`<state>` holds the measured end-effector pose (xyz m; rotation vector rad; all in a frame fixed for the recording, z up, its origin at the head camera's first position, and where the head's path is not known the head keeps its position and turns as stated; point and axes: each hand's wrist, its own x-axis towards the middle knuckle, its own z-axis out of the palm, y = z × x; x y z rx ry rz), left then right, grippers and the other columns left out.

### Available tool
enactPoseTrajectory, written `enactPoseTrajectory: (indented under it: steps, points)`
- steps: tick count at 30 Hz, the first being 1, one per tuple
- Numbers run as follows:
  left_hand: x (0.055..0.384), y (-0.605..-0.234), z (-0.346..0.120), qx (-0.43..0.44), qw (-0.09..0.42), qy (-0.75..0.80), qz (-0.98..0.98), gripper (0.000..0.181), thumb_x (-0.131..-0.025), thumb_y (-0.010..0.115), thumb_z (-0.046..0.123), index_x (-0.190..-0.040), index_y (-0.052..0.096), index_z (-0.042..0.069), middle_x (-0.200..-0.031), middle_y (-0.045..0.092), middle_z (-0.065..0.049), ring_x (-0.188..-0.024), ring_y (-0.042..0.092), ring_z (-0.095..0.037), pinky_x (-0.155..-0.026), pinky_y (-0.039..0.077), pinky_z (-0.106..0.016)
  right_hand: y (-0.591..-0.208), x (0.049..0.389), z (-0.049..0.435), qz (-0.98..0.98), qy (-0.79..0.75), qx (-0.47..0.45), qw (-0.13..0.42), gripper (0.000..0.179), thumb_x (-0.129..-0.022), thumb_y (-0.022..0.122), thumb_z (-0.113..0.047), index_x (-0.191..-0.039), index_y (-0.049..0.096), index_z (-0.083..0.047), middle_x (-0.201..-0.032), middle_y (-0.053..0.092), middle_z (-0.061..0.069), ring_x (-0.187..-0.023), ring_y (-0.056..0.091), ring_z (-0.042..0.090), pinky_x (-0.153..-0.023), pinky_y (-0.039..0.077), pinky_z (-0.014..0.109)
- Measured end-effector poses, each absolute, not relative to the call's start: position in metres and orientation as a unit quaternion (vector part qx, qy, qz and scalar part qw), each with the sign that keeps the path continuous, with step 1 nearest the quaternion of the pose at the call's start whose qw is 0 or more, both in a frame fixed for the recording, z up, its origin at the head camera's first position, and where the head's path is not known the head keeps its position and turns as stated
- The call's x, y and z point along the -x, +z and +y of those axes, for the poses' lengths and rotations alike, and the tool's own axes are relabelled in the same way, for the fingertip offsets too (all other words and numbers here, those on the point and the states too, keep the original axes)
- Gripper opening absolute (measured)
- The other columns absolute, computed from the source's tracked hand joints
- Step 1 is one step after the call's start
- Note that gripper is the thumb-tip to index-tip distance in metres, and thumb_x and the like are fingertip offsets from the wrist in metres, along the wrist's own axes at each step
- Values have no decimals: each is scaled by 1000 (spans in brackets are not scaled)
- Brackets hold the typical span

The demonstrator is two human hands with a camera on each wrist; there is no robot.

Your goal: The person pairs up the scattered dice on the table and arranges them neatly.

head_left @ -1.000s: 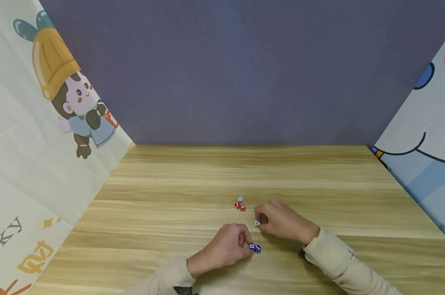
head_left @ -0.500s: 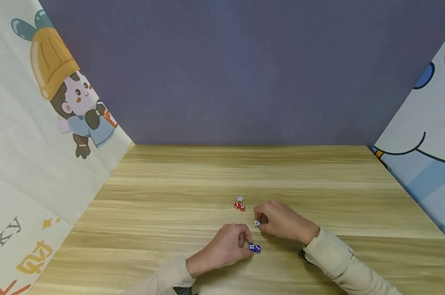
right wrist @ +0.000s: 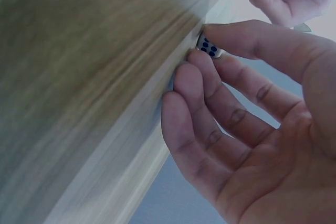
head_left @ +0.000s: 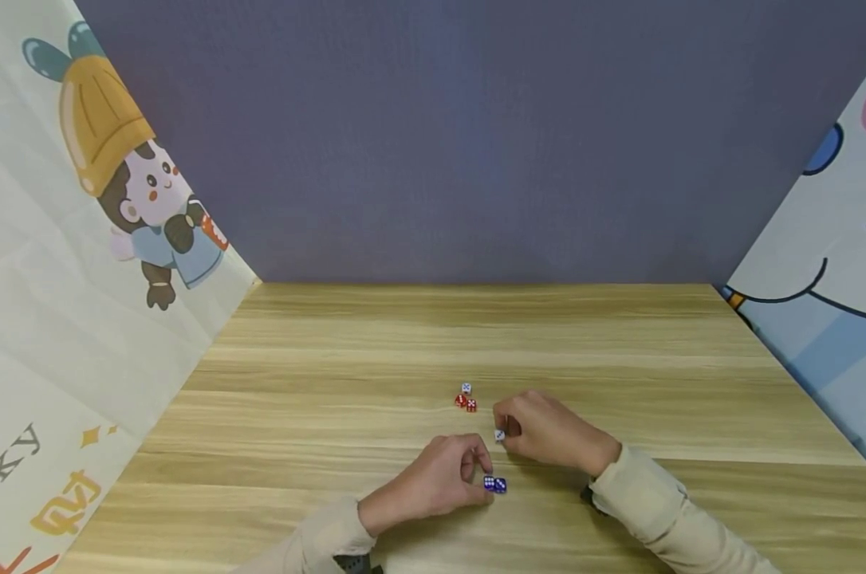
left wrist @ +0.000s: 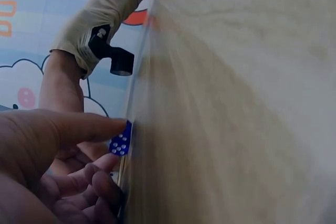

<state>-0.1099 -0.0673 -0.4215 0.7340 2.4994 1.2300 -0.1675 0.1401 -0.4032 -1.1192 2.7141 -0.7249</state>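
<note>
Two blue dice with white dots lie side by side on the table in the head view. My left hand point(head_left: 440, 478) has its thumb and forefinger at either side of the left blue die point(head_left: 489, 483); the right blue die point(head_left: 501, 485) sits against it. In the left wrist view blue dice point(left wrist: 120, 142) show between those fingertips. My right hand point(head_left: 548, 429) pinches a white die point(head_left: 500, 435) with dark dots, low at the table; the right wrist view shows this white die point(right wrist: 208, 46) between thumb and fingers.
Beyond the hands, another white die point(head_left: 466, 388) stands close to two red dice, a left one point(head_left: 461, 400) and a right one point(head_left: 472, 406). The wooden table point(head_left: 318, 343) ends at a grey back panel point(head_left: 476, 159). Printed cloths point(head_left: 45, 279) flank it.
Hands and dice hold nearly the same places throughout. The left forefinger looks a touch higher off the blue die now; the whole head view shifts very slightly.
</note>
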Motion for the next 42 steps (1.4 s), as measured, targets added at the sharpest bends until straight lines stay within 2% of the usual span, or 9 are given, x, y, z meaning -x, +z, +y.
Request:
enactPoseTrajectory:
  steps: [7,12,16,26,30,34,42]
  points:
    - [117,-420,-73,-280,157,463,826,15,-84,79,14,-92,67,9,-62,52,7,-52,44,0,-48,37,-16,-404,167,142,895,-239,372,55,18,-80,74,-2,-78,66,-17,-67,55,-15,-58,49,0,-53,44,21]
    - [127,-416,-77,-278,128,462,832,4,-91,71,14,-90,68,11,-64,56,7,-53,47,-1,-49,39,-17,-405,168,142,894,-239,375,55,18,-81,74,-2,-78,66,-17,-67,56,-14,-58,49,-1,-53,45,21]
    - [138,-409,-83,-263,101,453,845,4,-94,66,12,-91,69,12,-65,56,5,-54,46,-2,-50,40,-19,-405,169,142,894,-240,373,60,16,-80,75,-2,-79,67,-16,-67,57,-14,-58,51,-1,-53,45,21]
    - [169,-397,-92,-242,62,443,861,4,-94,67,11,-91,69,10,-75,63,-1,-58,49,-7,-50,41,-21,-403,168,141,889,-253,374,73,15,-82,74,-2,-81,68,-16,-67,58,-14,-58,52,-1,-55,46,22]
    - [179,-398,-92,-239,55,438,865,4,-93,68,10,-92,68,6,-69,60,-2,-55,47,-7,-48,39,-21,-403,168,140,889,-254,372,76,15,-81,74,-3,-81,68,-16,-67,58,-14,-58,52,-1,-55,46,22]
    - [189,-399,-91,-239,44,428,871,4,-91,69,9,-91,68,6,-63,55,2,-52,46,-6,-47,38,-20,-403,168,141,890,-251,373,74,15,-81,74,-2,-80,68,-17,-67,58,-14,-57,52,-1,-54,46,22]
    - [208,-396,-86,-224,36,403,887,8,-87,73,9,-92,68,5,-62,56,2,-50,46,-7,-46,38,-21,-402,169,141,893,-245,370,72,15,-80,75,-3,-81,68,-16,-67,57,-14,-58,52,0,-55,46,22]
